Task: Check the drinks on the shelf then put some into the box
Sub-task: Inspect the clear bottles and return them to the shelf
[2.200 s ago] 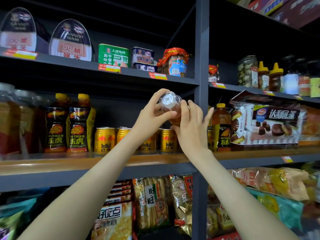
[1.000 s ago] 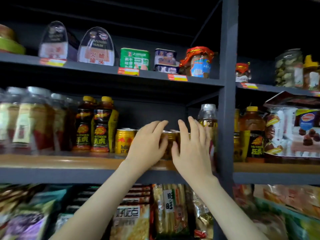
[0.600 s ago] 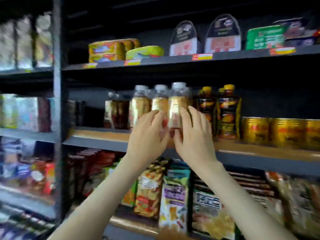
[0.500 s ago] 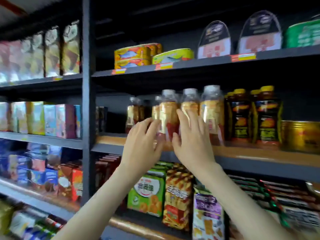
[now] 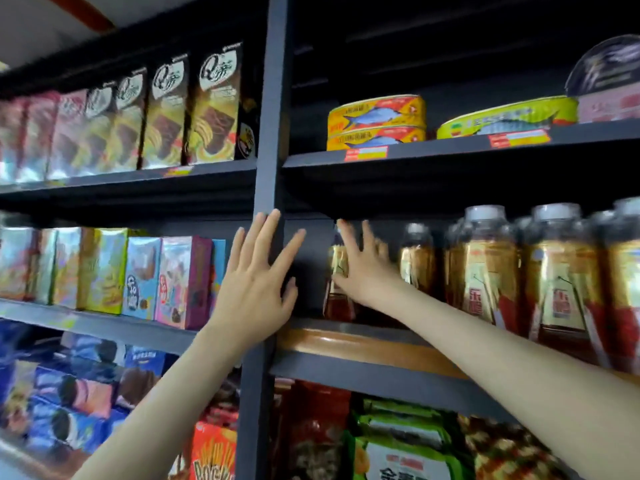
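Note:
Amber drink bottles (image 5: 485, 271) with gold and red labels and clear caps stand in a row on the middle shelf (image 5: 363, 344), which has a wooden front edge. My right hand (image 5: 363, 268) reaches in with straight fingers and lies against the leftmost bottle (image 5: 337, 303), hiding most of its label. My left hand (image 5: 256, 282) is open with spread fingers, in front of the dark upright post (image 5: 273, 133), and holds nothing. No box is in view.
Yellow fish tins (image 5: 375, 123) sit on the shelf above the bottles. Biscuit boxes (image 5: 166, 109) and colourful snack boxes (image 5: 173, 278) fill the bay left of the post. Snack bags (image 5: 398, 445) hang below the drinks.
The view has swung left along the shelf. Both hands slid left past the bottle row; the left now sits at the post and the right on the end bottle.

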Demonstrator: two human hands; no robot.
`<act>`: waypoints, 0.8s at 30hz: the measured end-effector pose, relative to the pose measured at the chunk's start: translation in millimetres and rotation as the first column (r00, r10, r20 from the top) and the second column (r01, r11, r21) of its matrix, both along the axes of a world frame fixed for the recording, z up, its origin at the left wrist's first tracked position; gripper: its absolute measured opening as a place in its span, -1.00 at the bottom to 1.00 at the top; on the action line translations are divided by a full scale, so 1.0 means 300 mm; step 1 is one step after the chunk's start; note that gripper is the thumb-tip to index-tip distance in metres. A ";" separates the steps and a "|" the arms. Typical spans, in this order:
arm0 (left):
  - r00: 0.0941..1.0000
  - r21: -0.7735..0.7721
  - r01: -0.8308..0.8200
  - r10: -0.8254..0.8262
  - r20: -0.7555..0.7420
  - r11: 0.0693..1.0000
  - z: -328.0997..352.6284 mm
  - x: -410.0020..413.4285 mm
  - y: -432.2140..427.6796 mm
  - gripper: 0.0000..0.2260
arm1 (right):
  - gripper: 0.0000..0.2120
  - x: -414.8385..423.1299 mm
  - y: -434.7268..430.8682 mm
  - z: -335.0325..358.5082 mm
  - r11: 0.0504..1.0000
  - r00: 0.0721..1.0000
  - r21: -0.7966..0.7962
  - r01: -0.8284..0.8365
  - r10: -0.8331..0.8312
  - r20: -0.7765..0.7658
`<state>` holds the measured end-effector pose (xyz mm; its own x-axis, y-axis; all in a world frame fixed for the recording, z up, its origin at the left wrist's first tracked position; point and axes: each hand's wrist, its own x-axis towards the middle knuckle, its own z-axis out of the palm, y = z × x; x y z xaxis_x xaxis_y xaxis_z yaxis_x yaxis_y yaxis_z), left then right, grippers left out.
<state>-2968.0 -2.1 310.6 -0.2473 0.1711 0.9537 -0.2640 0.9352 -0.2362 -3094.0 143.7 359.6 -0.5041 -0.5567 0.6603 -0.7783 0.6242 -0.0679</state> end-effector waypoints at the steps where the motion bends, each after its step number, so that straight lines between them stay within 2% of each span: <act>1: 0.999 -0.001 0.047 -0.047 -0.021 0.999 -0.002 -0.010 -0.016 -0.45 | -0.17 -0.036 -0.044 0.007 0.999 1.000 0.032 0.019 -0.019 0.011; 4: 0.973 0.037 0.216 -0.212 -0.090 0.976 -0.002 -0.032 -0.046 -0.45 | -0.16 -0.121 -0.148 0.042 0.993 0.995 0.069 0.097 -0.099 0.027; 9: 0.899 0.010 0.432 -0.430 -0.088 0.902 -0.002 -0.053 -0.077 -0.47 | -0.15 -0.167 -0.248 0.070 0.983 0.980 0.017 0.181 -0.182 0.082; 14: 0.888 0.002 0.446 -0.443 -0.121 0.895 -0.002 -0.059 -0.072 -0.49 | -0.12 -0.204 -0.284 0.064 0.979 0.960 -0.026 0.204 -0.194 0.202; 19: 0.882 0.032 0.463 -0.457 -0.115 0.886 -0.005 -0.061 -0.062 -0.48 | -0.24 -0.160 -0.267 0.051 0.982 0.979 -0.094 0.166 -0.153 0.137; 24: 0.881 0.025 0.463 -0.457 -0.120 0.886 -0.003 -0.067 -0.060 -0.51 | -0.20 -0.054 -0.150 0.023 0.995 0.999 -0.088 0.052 -0.050 0.018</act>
<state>-2988.2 -20.2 309.7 -0.0477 0.1908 0.9805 0.1781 0.9675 -0.1796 -3110.2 98.6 366.4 -0.5413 -0.4697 0.6974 -0.7439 0.6541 -0.1368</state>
